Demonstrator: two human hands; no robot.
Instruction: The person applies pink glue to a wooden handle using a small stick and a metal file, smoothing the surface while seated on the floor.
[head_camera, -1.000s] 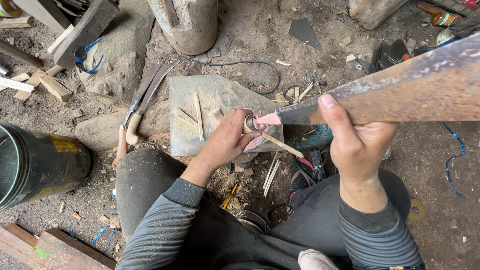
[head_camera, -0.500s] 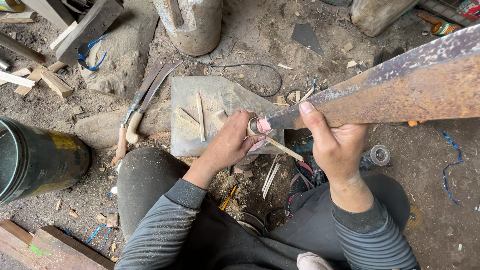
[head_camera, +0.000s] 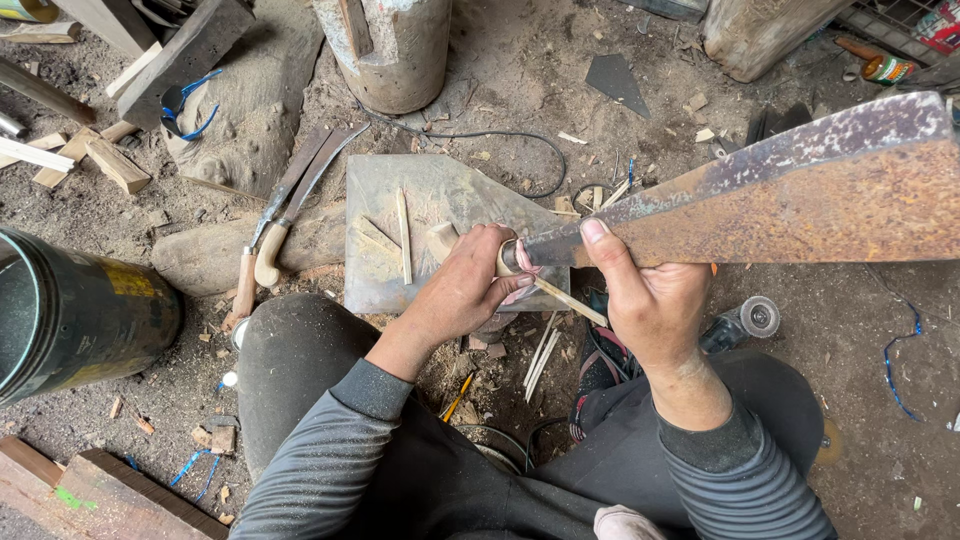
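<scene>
My left hand (head_camera: 468, 285) grips the pale wooden handle of a big rusty knife (head_camera: 800, 195) whose broad blade runs out to the right. My right hand (head_camera: 645, 300) pinches the blade's lower edge near the handle and holds a thin wooden stick (head_camera: 568, 300) against it. Both hands hover over the near edge of a flat stone slab (head_camera: 440, 190). Two short wood slivers (head_camera: 402, 235) lie on that slab.
Two curved knives with wooden handles (head_camera: 270, 225) lie left of the slab. A dark metal drum (head_camera: 70, 315) lies at the left, a metal cylinder (head_camera: 385, 50) stands at the top. More thin sticks (head_camera: 540, 355) and wood chips lie between my knees.
The view has shifted slightly. My right hand slid along the blade toward the handle, and the stick moved with it. My left hand kept its grip.
</scene>
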